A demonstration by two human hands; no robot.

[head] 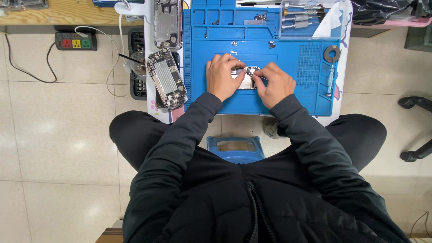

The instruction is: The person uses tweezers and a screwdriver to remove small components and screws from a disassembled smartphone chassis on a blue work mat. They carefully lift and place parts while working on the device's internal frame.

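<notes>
Hands meet at the middle of the blue silicone work mat (288, 67) on your bench. Your left hand (221, 76) presses curled fingers down on the small silver opened phone body (246, 79), pinning it flat. Your right hand (277, 83) is closed in a pinch around a thin tool; its tip is too small to make out. Two more stripped silver phone housings (166, 77) lie just left of the mat, near a black power strip (75, 41) on the floor.

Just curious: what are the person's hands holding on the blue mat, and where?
The left hand grips the small silver opened phone body by its left edge; the right hand pinches a thin tool, hardly visible.
</notes>
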